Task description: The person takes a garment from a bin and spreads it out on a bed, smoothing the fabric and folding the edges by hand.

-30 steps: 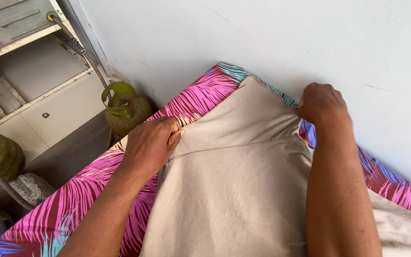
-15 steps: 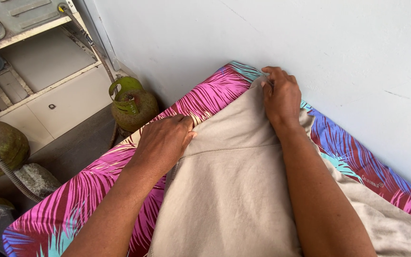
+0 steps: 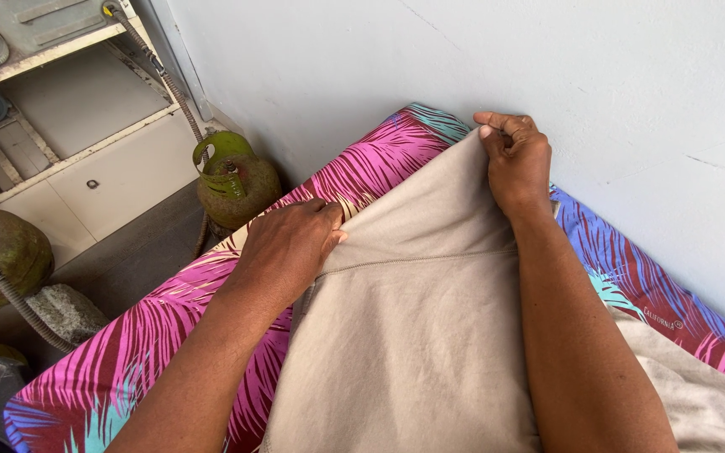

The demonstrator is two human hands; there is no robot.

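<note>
From my seat I see the left hand (image 3: 291, 243) lying palm down on the left edge of the beige garment (image 3: 413, 327), fingers curled together and pinching the cloth at the end of its stitched seam. The right hand (image 3: 515, 159) is up at the far edge, fingers pressed together and thumb under, gripping the garment's top corner. Between the two hands the cloth runs as a taut slanted edge, from the right hand down to the left.

The garment lies on a padded board with a pink, purple and teal leaf-print cover (image 3: 169, 327). A strip of that cover shows bare beyond the left hand, running down to the board's near-left edge. Past the right hand the cover's far corner ends just beside the pale wall (image 3: 463, 59), so I see almost no room on that side; the wall runs close along the board's right edge too.

Left of the left hand, beyond the board's edge, the floor drops away and a green gas cylinder (image 3: 237, 180) stands near the board with a ribbed hose (image 3: 157, 71) rising from it to a grey cabinet (image 3: 60, 126). A second green cylinder (image 3: 2, 252) sits well apart, farther left.
</note>
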